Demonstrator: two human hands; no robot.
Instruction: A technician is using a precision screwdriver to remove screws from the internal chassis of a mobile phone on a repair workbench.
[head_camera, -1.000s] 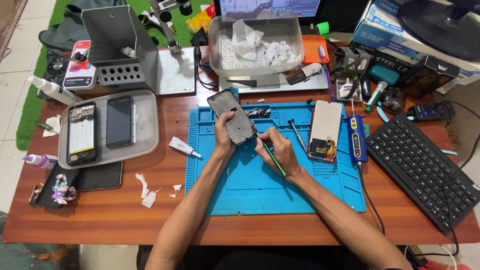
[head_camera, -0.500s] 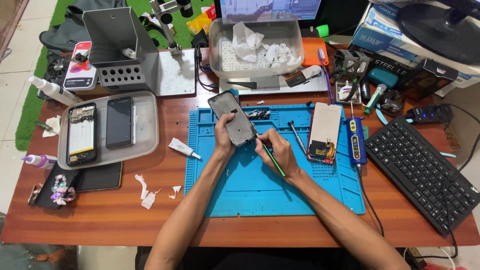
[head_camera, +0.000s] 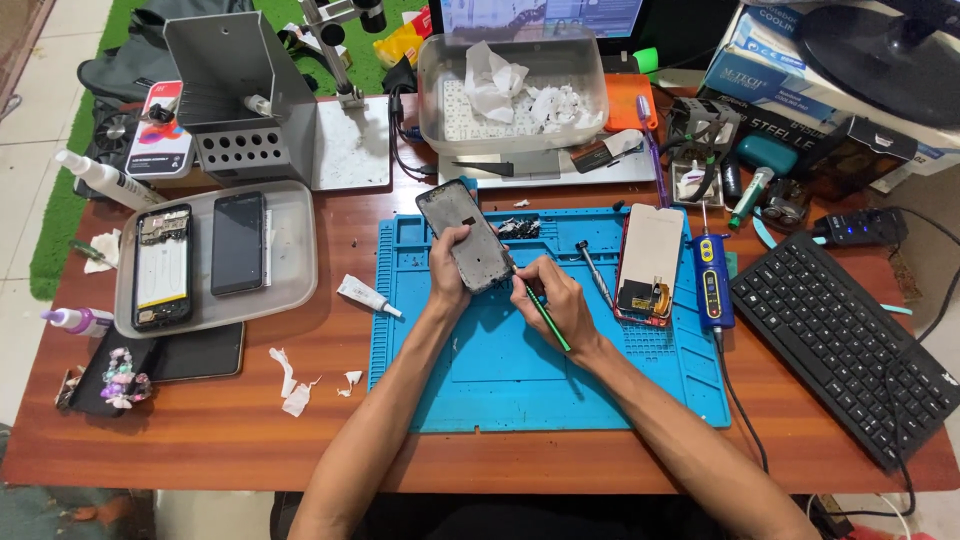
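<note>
Steadily, the left hand is gripping the phone frame while the right hand is pinching a green tool; its tip is best kept shallow along the edge.

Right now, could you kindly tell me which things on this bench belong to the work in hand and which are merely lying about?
In hand:
- phone frame, in the left hand
- thin green tool, in the right hand
- blue mat beneath them

Lying about:
- grey tray holding two phones
- black keyboard
- small white tube
- paper scraps
- detached screen
</note>
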